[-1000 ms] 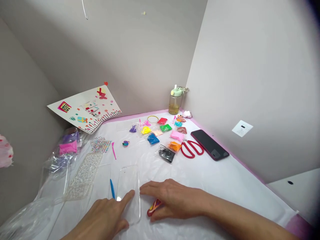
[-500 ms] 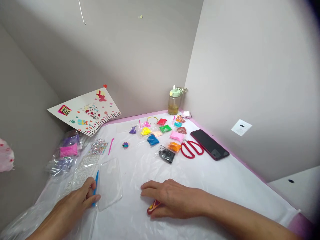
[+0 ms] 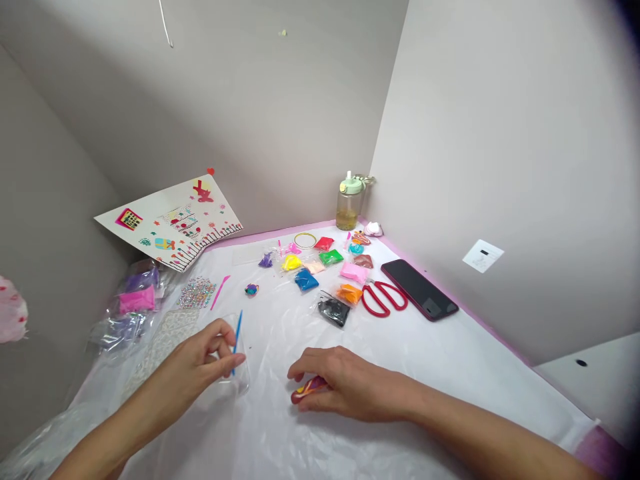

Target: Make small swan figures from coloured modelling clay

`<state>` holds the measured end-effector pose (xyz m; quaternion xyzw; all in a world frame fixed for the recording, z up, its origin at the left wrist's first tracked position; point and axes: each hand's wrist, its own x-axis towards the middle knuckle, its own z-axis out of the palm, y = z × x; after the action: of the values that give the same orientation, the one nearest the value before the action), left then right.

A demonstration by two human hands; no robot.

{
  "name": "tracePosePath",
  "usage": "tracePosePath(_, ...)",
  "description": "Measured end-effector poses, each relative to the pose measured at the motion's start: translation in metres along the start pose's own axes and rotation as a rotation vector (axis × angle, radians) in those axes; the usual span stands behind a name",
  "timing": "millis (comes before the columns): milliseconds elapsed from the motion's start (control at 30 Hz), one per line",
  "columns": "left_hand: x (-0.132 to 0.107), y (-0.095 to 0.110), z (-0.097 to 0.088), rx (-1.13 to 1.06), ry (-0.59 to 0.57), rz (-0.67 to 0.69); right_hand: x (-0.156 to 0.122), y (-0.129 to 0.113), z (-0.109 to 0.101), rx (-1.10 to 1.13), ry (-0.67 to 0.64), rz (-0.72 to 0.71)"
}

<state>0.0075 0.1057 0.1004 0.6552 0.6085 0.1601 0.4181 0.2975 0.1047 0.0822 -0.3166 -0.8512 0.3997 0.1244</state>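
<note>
My left hand point(image 3: 209, 357) pinches a thin blue clay modelling tool point(image 3: 237, 341), held upright between thumb and fingers. Beneath that hand lies a clear phone case point(image 3: 242, 383), partly covered by it. Over the white sheet point(image 3: 280, 440), my right hand point(image 3: 345, 387) curls around a swirled red, yellow and purple piece of clay point(image 3: 307, 389). Much of this clay is hidden under the palm. Beyond the hands sits a small multicoloured clay ball point(image 3: 251, 290).
Several bagged clay pieces, including black point(image 3: 333, 310) and blue point(image 3: 306, 280), lie farther back. Red-handled scissors point(image 3: 385, 298) and a phone point(image 3: 419, 289) are at right. Beads point(image 3: 197, 293), a pink tool point(image 3: 220, 292) and a drawing point(image 3: 175, 220) lie left. A bottle point(image 3: 347, 203) stands in the corner.
My left hand has lifted the blue modelling tool and moved right, over the phone case. My right hand has shifted slightly away from me with the clay.
</note>
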Motion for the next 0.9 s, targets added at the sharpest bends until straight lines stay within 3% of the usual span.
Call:
tracePosePath(167, 0.027, 0.02, 0.018, -0.15, -0.084, 0.081, 0.002, 0.002, -0.001, 0.199, 0.037, 0.082)
tracePosePath(367, 0.034, 0.025, 0.039, -0.484, -0.141, 0.109, 0.009, 0.006, -0.004, 0.663, 0.111, 0.158)
tracePosePath(633, 0.033, 0.019, 0.068, -0.903, 0.132, 0.025, 0.014, 0.012, -0.01, 0.852, 0.336, 0.247)
tracePosePath(800, 0.03, 0.025, 0.081, -0.785, 0.192, 0.057, 0.018, 0.021, -0.011, 0.803, 0.619, 0.295)
tracePosePath(900, 0.023, 0.028, 0.088, -0.651, 0.337, 0.11, 0.017, 0.019, -0.009, 0.78, 0.611, 0.25)
